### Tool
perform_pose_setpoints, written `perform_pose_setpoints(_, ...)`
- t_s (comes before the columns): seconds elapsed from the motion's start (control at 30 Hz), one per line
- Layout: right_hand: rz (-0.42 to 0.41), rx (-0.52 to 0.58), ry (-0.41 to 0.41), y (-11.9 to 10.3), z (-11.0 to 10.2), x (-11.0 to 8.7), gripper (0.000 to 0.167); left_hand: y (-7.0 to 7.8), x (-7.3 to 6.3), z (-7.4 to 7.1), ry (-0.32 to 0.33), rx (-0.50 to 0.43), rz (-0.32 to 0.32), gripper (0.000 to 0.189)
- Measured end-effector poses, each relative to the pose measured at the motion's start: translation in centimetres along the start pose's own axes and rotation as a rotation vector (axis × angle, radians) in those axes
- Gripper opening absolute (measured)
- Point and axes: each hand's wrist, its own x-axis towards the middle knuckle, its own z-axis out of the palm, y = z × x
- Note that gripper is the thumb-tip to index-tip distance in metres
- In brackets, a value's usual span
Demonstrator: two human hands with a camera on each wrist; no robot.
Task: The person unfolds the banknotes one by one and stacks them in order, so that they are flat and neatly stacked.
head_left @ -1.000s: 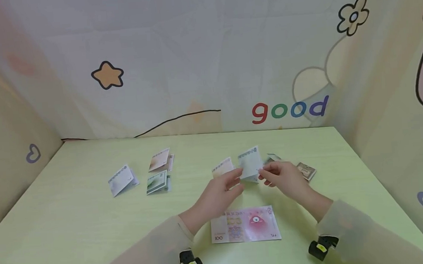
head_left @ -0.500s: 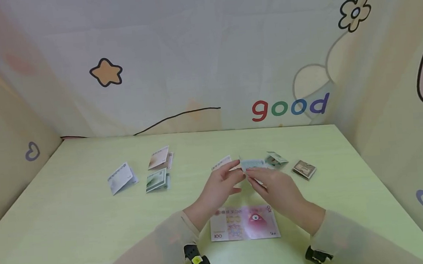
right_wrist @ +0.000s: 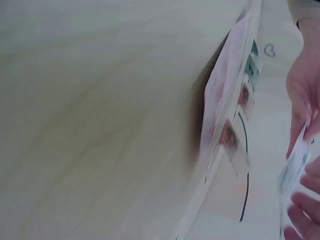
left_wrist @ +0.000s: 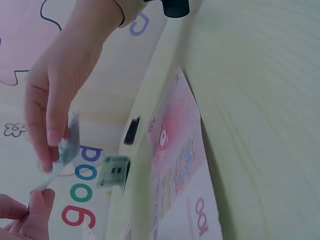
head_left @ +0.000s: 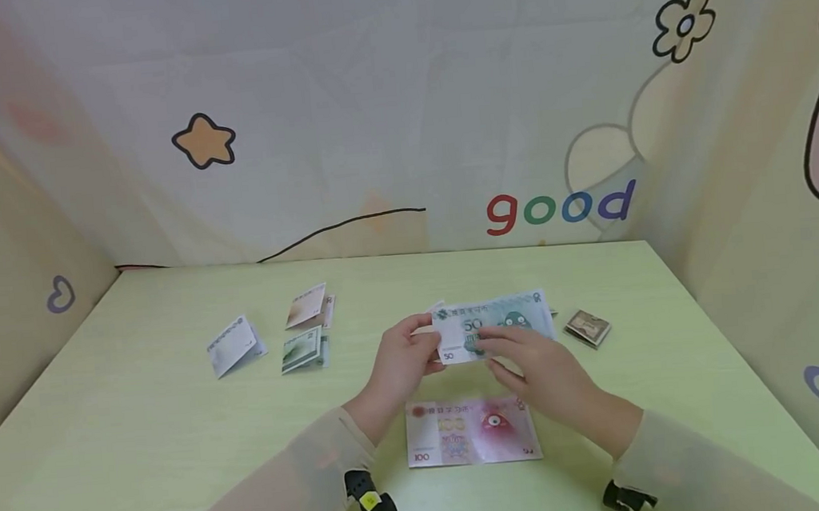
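Head view: left hand pinches 50 note; right hand angled inward, fingers extended across it.

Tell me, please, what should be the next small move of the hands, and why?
Perhaps the left hand should lower the 50 note beside the 100 note. The 50 note is spread open and held above the table, its left end pinched in that hand, while the 100 note already lies unfolded on the table.
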Motion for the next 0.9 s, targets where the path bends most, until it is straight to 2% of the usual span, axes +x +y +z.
perform_pose_setpoints(0.07, 0.093, 0.032, 0.022, 0.8, -0.5, -0.2, 0.035, 0.1, 0.0, -0.4, -0.004, 0.016, -0.006, 0.033)
perform_pose_setpoints(0.13, 0.22, 0.088, 0.024, 1.6, -1.1, -0.3, 0.041, 0.1, -0.1, -0.8, -0.007, 0.033, -0.011, 0.033)
perform_pose_setpoints(0.2, 0.347, 0.16, 0.001, 2.4, -1.5, -0.3, 0.05, 0.1, -0.2, -1.2, -0.005, 0.051, -0.016, 0.033)
perform_pose_setpoints(0.3, 0.482, 0.288, -0.055, 3.2, -1.8, -0.3, 0.057, -0.2, -0.3, -1.9, -0.001, 0.067, -0.029, 0.032)
perform_pose_setpoints(0.43, 0.57, 0.45, -0.11, 4.0, -1.9, -0.5, 0.049, -0.6, -0.5, -2.6, -0.007, 0.086, -0.05, 0.031)
perform_pose_setpoints(0.6, 0.639, 0.612, -0.155, 4.4, -2.0, -0.8, 0.043, -0.7, -0.6, -3.3, -0.004, 0.149, -0.08, 0.025)
perform_pose_setpoints(0.77, 0.713, 0.69, -0.184, 4.2, -2.2, -0.8, 0.041, -0.8, -0.7, -4.2, -0.018, 0.206, -0.112, 0.019)
perform_pose_setpoints(0.9, 0.75, 0.728, -0.212, 3.9, -2.0, -0.7, 0.039, -1.1, -0.7, -5.1, -0.079, 0.263, -0.147, 0.02)
